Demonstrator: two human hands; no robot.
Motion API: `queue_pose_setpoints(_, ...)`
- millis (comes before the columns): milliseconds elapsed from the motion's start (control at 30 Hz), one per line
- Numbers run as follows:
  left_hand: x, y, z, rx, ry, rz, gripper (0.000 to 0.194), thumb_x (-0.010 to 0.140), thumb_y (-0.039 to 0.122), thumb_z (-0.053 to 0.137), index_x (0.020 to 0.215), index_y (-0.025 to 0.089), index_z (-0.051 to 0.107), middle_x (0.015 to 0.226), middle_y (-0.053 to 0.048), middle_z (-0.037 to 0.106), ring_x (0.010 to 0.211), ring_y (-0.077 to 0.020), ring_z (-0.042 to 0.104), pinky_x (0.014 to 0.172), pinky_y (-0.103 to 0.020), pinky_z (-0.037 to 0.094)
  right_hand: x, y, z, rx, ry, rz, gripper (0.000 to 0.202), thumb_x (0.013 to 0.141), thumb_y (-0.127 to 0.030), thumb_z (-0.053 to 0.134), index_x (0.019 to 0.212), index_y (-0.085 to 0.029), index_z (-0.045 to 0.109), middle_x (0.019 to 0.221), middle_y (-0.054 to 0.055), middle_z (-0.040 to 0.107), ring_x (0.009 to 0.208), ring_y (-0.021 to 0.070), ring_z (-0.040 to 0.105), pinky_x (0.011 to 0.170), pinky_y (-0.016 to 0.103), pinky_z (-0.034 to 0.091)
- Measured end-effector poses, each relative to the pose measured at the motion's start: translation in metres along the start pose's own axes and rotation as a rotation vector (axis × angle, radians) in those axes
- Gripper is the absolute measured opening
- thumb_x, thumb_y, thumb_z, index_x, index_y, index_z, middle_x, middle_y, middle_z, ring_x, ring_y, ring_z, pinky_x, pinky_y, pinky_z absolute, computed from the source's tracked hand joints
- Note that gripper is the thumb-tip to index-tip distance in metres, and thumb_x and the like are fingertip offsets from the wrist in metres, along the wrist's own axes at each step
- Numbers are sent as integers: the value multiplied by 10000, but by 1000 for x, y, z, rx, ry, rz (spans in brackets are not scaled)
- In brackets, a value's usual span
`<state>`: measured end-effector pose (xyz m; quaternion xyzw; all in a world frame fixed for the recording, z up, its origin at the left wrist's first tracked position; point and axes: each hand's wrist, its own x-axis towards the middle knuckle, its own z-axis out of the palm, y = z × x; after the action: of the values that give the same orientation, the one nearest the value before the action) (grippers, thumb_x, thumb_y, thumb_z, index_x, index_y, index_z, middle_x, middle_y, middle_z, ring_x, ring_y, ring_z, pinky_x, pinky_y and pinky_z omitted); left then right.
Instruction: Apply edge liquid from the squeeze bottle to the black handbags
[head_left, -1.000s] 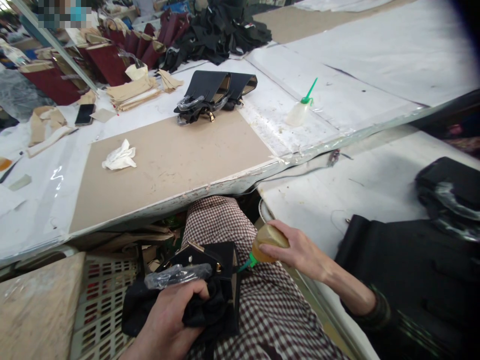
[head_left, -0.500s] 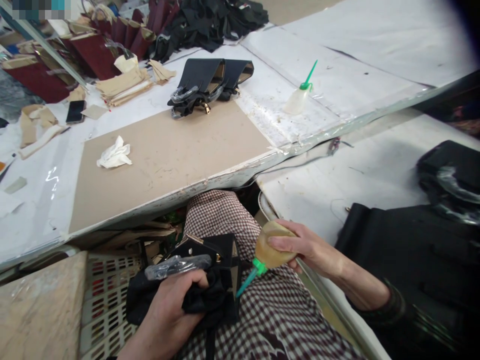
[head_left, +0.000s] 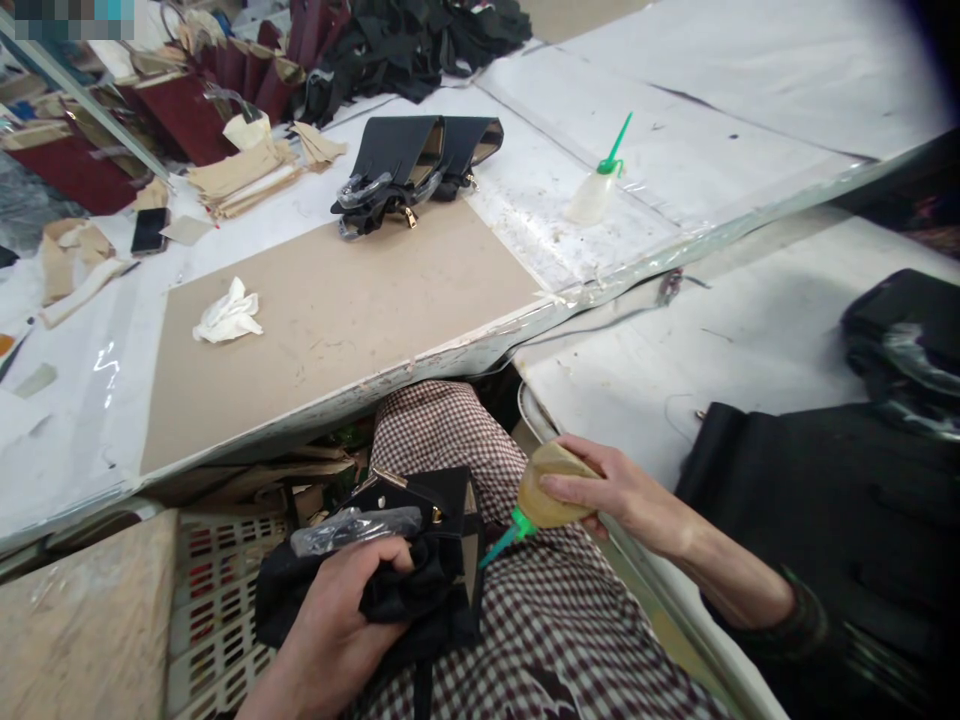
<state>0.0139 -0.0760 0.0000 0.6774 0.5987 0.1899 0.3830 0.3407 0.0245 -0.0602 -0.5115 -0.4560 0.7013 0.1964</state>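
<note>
A black bag (head_left: 442,490) with gold fittings and a plastic-wrapped handle (head_left: 356,530) rests on my lap over checkered cloth. My left hand (head_left: 341,610) is closed round its bunched black fabric. In my right hand (head_left: 600,490) is a squeeze bottle (head_left: 551,485) of yellowish liquid, tilted down to the left. Its green nozzle (head_left: 502,545) has its tip at the bag's right edge, beside a beige lining strip; whether it touches is hard to tell.
On the table (head_left: 337,290) lie two black bag pieces (head_left: 401,150), a crumpled white tissue (head_left: 229,312), a phone (head_left: 150,230) and another green-tipped bottle (head_left: 592,195). A perforated crate (head_left: 225,600) stands at lower left, black bags (head_left: 817,500) at right.
The bottle in my right hand has shifted slightly up and to the right, its nozzle tip moving up along the bag's edge. My left hand has hardly moved.
</note>
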Motion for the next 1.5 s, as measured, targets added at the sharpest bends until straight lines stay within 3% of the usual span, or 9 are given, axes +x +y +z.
queue_pose_setpoints(367, 2, -4, 1, -1, -21, 1, 182, 788, 67, 669, 876, 223, 636, 876, 25, 735, 790, -150, 683, 751, -204, 509, 4, 3, 1, -187, 164, -28, 490, 842, -604, 749, 1120, -221, 622, 802, 13, 678, 539, 166, 569, 414, 278, 474)
queue_pose_setpoints(567, 4, -4, 0, -10, -20, 10, 182, 797, 76, 671, 892, 228, 642, 873, 35, 733, 786, -140, 680, 745, -189, 502, -10, -6, 4, 53, 27, -45, 411, 838, -571, 776, 982, -197, 681, 710, -2, 617, 516, 132, 525, 404, 236, 430)
queue_pose_setpoints(700, 4, -3, -1, -3, -25, -16, 158, 795, 91, 673, 871, 226, 642, 863, 28, 732, 778, -151, 681, 747, -201, 508, -14, -9, 9, 115, -48, 0, 422, 833, -578, 772, 994, -200, 676, 689, -1, 630, 471, 120, 499, 392, 236, 412)
queue_pose_setpoints(1133, 6, -6, -1, -5, -36, 0, 163, 818, 91, 671, 888, 230, 620, 873, 34, 717, 789, -140, 664, 742, -197, 491, 7, 15, 3, -135, 118, -12, 480, 862, -604, 729, 1111, -214, 602, 785, -3, 649, 516, 152, 556, 424, 283, 468)
queue_pose_setpoints(1367, 9, -2, -1, -10, -18, 27, 178, 831, 70, 664, 871, 230, 598, 853, 50, 701, 777, -119, 654, 742, -175, 486, 6, 12, 4, -331, 186, -131, 431, 874, -534, 726, 1126, -198, 626, 924, 58, 732, 785, 249, 677, 609, 332, 542)
queue_pose_setpoints(1500, 10, -6, -2, 13, -9, 88, 138, 883, 121, 663, 916, 237, 597, 885, 41, 718, 792, -120, 666, 753, -181, 495, 5, 6, 0, -265, 105, -102, 423, 876, -529, 736, 1126, -204, 630, 852, 28, 708, 616, 182, 610, 483, 275, 477)
